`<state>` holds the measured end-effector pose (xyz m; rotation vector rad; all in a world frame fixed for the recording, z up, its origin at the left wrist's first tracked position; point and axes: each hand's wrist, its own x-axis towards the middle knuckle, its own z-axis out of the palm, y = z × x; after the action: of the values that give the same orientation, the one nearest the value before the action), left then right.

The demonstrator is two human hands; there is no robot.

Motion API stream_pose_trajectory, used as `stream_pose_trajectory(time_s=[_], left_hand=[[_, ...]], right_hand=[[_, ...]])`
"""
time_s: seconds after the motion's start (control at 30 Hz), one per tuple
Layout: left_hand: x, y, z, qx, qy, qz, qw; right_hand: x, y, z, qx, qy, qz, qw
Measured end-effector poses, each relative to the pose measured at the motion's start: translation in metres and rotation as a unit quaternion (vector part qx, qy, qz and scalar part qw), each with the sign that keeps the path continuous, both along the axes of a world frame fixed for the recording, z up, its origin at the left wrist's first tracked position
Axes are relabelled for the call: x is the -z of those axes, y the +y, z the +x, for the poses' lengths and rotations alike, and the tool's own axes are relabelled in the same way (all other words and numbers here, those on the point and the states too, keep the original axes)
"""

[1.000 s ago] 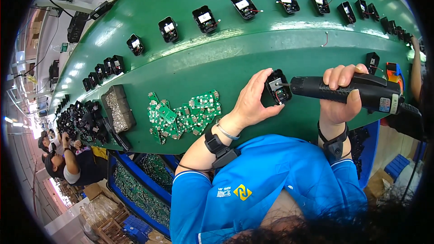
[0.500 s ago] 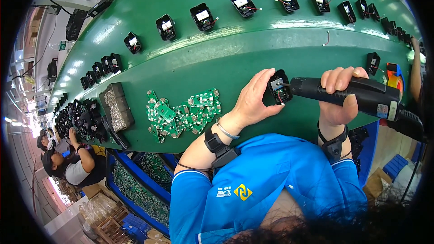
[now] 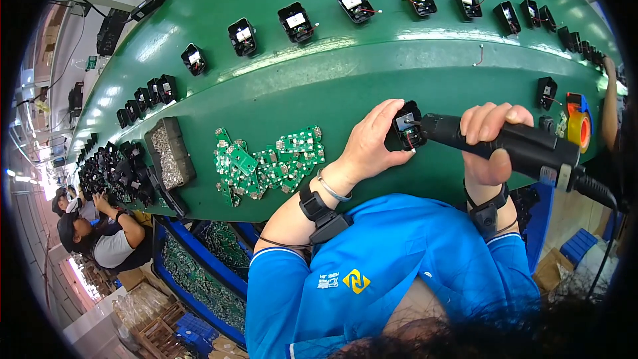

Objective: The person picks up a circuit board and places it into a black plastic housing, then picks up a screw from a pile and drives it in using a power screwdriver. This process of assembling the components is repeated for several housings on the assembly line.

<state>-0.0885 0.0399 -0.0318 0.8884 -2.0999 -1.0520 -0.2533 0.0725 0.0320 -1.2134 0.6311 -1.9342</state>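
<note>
Plainly, the black housing sits between the left fingers and thumb.

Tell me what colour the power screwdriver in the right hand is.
The power screwdriver is black, best seen in the head view.

We see bright light, white glare streaking the green table across the upper frame, fisheye-bent edges, black corners.

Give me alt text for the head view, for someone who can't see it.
A person's left hand holds an open black housing while their right hand points a corded black power tool into it. Green circuit boards lie to the left on a green table, with more black housings beyond.
</note>
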Motion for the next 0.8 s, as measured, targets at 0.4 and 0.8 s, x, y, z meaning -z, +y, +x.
stream_pose_trajectory(time_s=[0.4,0.8], left_hand=[[-0.001,-0.004,-0.004,0.055,0.011,-0.018,0.998],[-0.014,-0.009,-0.002,0.053,-0.010,-0.016,0.998]], right_hand=[[0.005,-0.005,0.002,-0.046,-0.004,-0.003,0.999],[-0.026,-0.002,-0.029,0.042,-0.114,0.034,0.992]])
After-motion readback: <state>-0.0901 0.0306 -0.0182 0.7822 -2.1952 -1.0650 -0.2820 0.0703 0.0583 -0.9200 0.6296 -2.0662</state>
